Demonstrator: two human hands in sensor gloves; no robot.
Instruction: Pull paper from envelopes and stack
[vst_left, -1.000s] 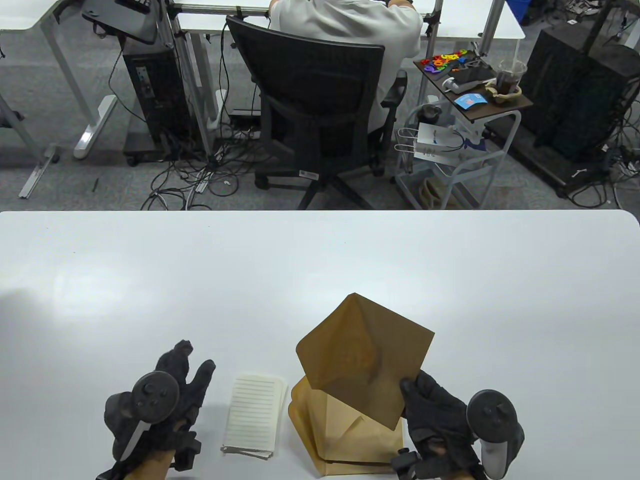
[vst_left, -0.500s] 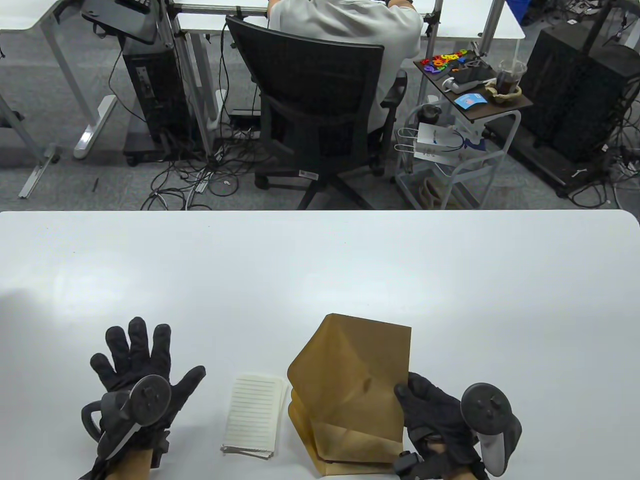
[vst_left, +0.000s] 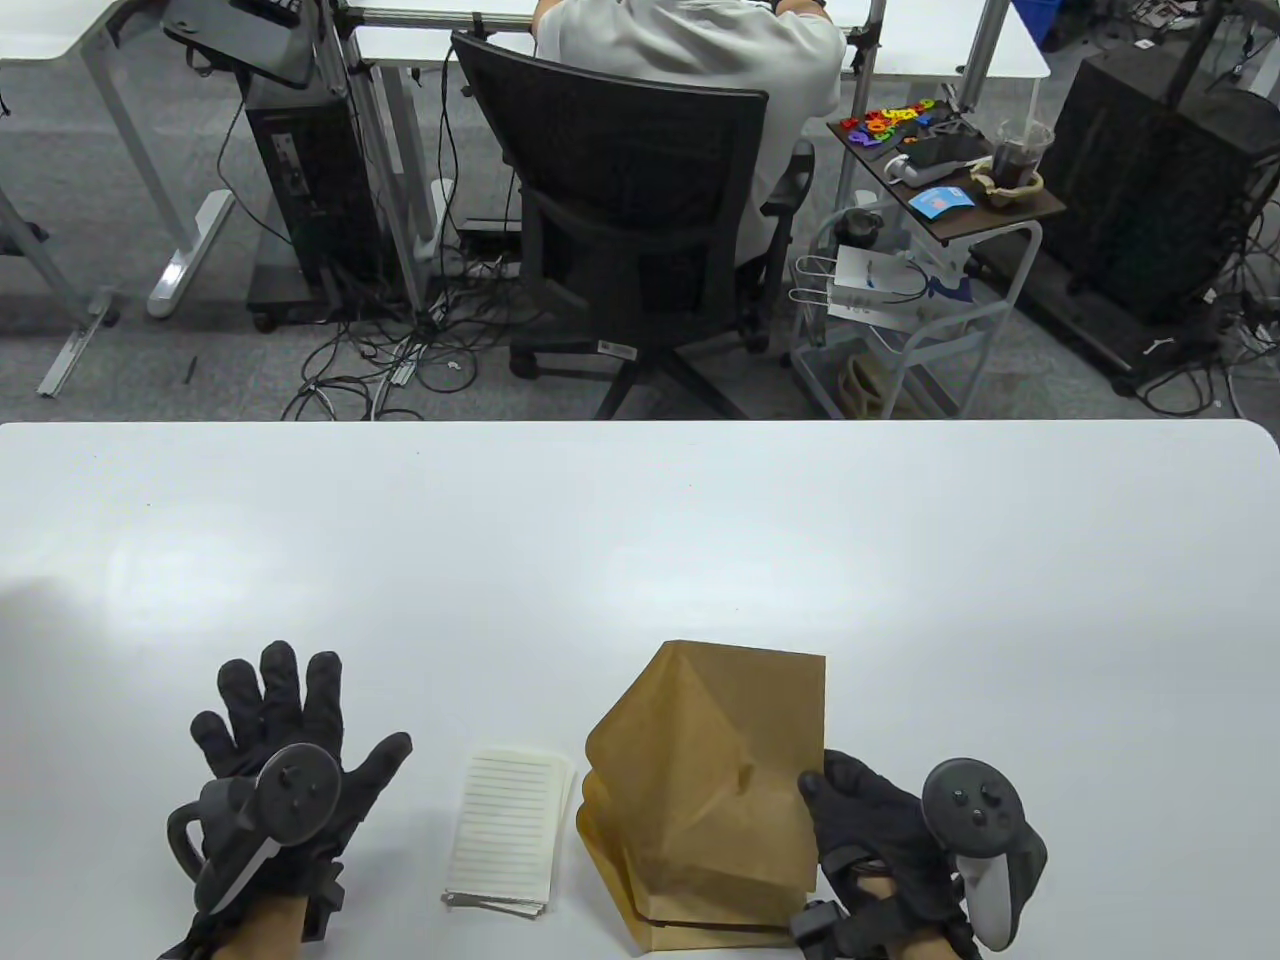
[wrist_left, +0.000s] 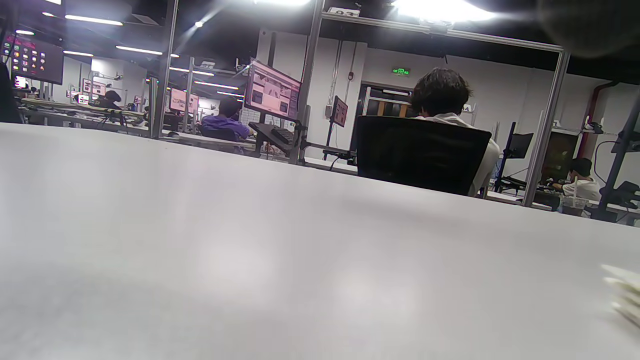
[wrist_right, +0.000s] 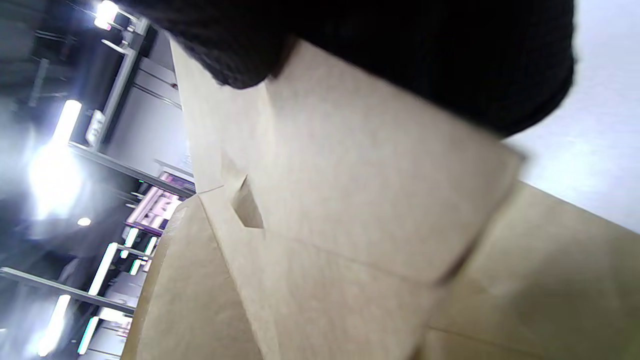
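Observation:
A brown envelope (vst_left: 715, 770) with its flap open lies on top of a pile of other brown envelopes (vst_left: 690, 925) at the table's near right. My right hand (vst_left: 865, 830) grips this top envelope at its right edge; in the right wrist view the envelope (wrist_right: 350, 200) fills the frame under my gloved fingers (wrist_right: 400, 45). A small stack of lined white paper (vst_left: 508, 833) lies just left of the envelopes; its corner shows in the left wrist view (wrist_left: 625, 295). My left hand (vst_left: 275, 740) rests flat on the table left of the paper, fingers spread, holding nothing.
The white table (vst_left: 640, 540) stretches far ahead of my hands. Beyond its far edge a person sits in a black office chair (vst_left: 640, 210), beside a small cart (vst_left: 940, 190) with a cup and toys.
My right hand has lowered the top envelope onto the pile and turned it square. My left hand has opened from a loose curl and laid flat with fingers spread.

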